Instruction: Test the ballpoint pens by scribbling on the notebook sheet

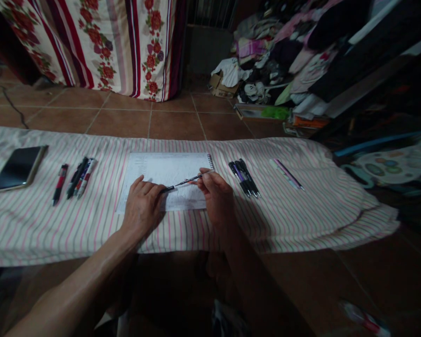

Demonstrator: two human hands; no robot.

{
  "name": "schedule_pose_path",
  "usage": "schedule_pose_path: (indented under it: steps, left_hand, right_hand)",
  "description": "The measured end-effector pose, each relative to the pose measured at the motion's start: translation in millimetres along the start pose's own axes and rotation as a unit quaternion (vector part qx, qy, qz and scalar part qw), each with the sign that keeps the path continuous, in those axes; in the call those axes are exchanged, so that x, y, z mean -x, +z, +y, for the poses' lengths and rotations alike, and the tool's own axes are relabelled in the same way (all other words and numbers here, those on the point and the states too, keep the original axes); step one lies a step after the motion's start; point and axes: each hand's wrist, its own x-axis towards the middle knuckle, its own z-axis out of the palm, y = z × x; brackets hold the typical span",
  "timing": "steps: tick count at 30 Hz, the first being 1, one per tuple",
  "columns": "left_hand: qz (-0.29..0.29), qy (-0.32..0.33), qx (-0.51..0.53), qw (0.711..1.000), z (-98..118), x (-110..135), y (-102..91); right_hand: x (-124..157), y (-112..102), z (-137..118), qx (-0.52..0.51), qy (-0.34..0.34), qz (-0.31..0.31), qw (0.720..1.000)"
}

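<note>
A pen [183, 182] lies across both hands above a spiral notebook [168, 171] that rests on a striped cloth [301, 210]. My left hand [142, 206] pinches the pen's dark end with curled fingers. My right hand [215, 195] grips the other end between thumb and fingertips. Both hands rest on the notebook's near part.
A phone [18, 167] lies at the cloth's left end. Several pens [76, 178] sit left of the notebook, more pens [244, 177] to its right, and one pink pen [286, 173] farther right. A floral cover [101, 42] and piled clothes [284, 56] stand behind on the tiled floor.
</note>
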Motion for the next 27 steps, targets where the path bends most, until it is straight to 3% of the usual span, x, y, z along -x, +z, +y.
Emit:
schedule_pose_path:
  steps: [27]
  left_hand:
    - [0.007,-0.014,0.027,1.000,8.9,-1.2,-0.9]
  right_hand:
    - [1.9,1.9,3.3,0.029,-0.006,-0.017,0.999]
